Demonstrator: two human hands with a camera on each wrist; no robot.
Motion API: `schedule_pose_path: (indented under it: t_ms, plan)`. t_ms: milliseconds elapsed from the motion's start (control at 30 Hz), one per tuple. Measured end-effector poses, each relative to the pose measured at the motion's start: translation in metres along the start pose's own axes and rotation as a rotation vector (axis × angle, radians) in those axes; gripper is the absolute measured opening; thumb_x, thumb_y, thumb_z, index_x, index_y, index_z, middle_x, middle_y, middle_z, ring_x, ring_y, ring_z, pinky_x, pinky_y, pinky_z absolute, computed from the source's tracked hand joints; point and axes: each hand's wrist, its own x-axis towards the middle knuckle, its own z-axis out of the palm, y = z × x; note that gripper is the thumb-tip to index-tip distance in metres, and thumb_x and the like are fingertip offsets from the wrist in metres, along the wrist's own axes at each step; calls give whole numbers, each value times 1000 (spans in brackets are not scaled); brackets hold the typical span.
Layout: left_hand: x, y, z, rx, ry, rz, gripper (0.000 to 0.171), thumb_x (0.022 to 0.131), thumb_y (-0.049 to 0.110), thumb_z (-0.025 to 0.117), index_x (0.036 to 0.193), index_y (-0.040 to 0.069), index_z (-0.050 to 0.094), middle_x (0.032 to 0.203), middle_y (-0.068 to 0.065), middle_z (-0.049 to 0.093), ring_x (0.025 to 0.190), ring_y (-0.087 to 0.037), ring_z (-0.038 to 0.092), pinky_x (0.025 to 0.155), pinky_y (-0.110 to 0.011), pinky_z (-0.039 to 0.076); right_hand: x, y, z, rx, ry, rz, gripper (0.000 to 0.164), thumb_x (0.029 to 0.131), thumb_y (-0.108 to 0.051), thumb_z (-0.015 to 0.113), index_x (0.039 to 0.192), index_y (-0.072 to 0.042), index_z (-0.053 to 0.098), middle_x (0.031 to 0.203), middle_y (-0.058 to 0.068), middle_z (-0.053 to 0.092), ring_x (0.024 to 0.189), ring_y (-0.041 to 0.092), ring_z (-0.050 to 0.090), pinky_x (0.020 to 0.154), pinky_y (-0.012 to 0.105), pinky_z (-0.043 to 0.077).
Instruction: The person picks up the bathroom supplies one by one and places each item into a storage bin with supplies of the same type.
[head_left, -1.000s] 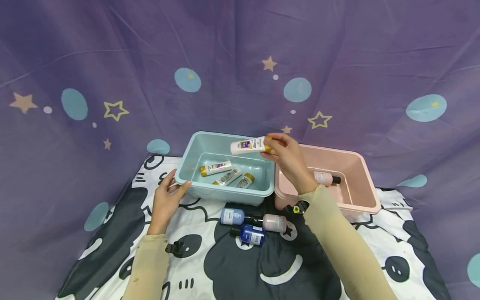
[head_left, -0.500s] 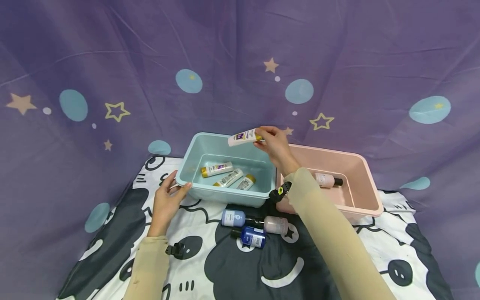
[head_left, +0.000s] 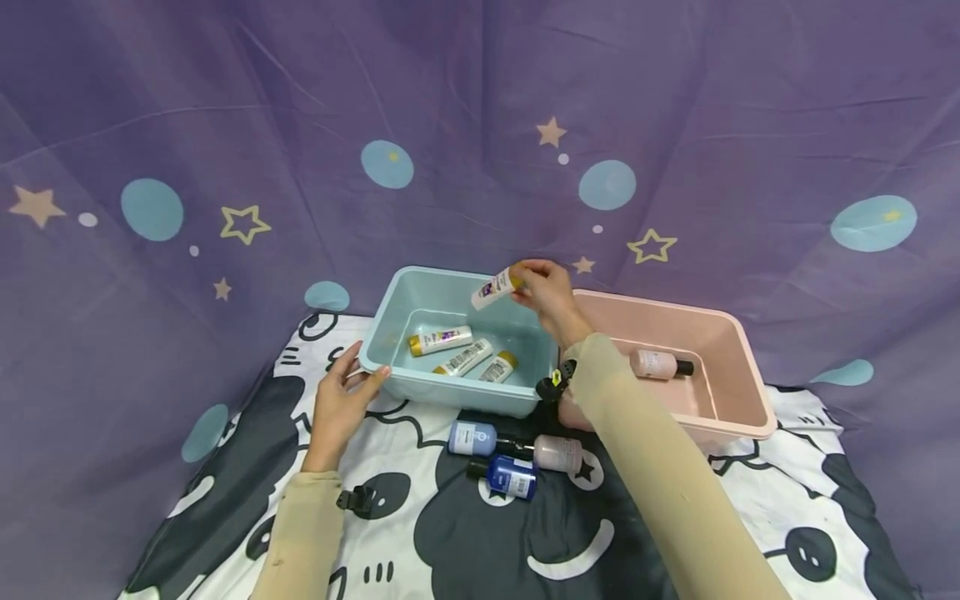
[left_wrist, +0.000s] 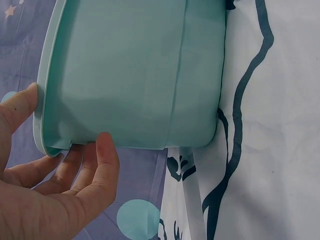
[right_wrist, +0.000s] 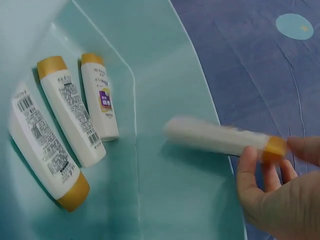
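My right hand [head_left: 549,296] pinches a small white bottle [head_left: 492,289] by its gold cap, thumb on one side and fingers on the other. The bottle slants over the back part of the light blue bin [head_left: 450,382], its white end lower than the cap; in the right wrist view it is blurred. Below it, on the bin floor, lie three similar white bottles [right_wrist: 74,117] with gold caps. At the bin's front left corner my left hand [head_left: 339,417] grips the rim, the thumb on the edge and the other fingers curled under it, as the left wrist view [left_wrist: 65,190] shows.
Right beside the blue bin stands a pink bin [head_left: 731,367] with a pink black-capped bottle [head_left: 654,364] in it. In front lie a pale blue bottle [head_left: 472,437], a pinkish bottle [head_left: 558,453] and a dark blue bottle [head_left: 513,477] on a patterned cloth [head_left: 480,542]. A purple curtain [head_left: 465,75] hangs behind.
My right hand has shifted back and slightly left over the blue bin, then the bottle's white end has tipped downward. The left hand has kept its hold on the rim.
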Motion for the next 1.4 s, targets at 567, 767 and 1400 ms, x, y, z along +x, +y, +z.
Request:
schedule_pose_path:
  t_ms: [567, 767, 1400]
  plan:
    - [3, 3, 4, 0, 10, 27, 79, 89, 31, 80, 154, 10, 40, 140, -17, 55, 116, -29, 59, 75, -21, 57, -38, -25, -27, 75, -54, -77, 37, 104, -10, 55, 137, 6, 51, 127, 21, 57, 100, 31, 65, 88, 39, 57]
    - [2, 2, 3, 15, 15, 22, 81, 89, 34, 79, 155, 11, 39, 141, -18, 53, 117, -30, 59, 75, -19, 56, -70, -39, -46, 113, -96, -156, 26, 103, -11, 58, 126, 1, 59, 116, 16, 61, 95, 28, 66, 87, 38, 57]
    - [-1, 1, 3, 45, 19, 13, 80, 90, 36, 77, 156, 12, 36, 142, -16, 53, 119, -30, 58, 75, -16, 54, -153, -27, -110, 61, -97, -301, 33, 101, -10, 62, 129, 6, 56, 112, 15, 64, 94, 26, 68, 90, 38, 56]
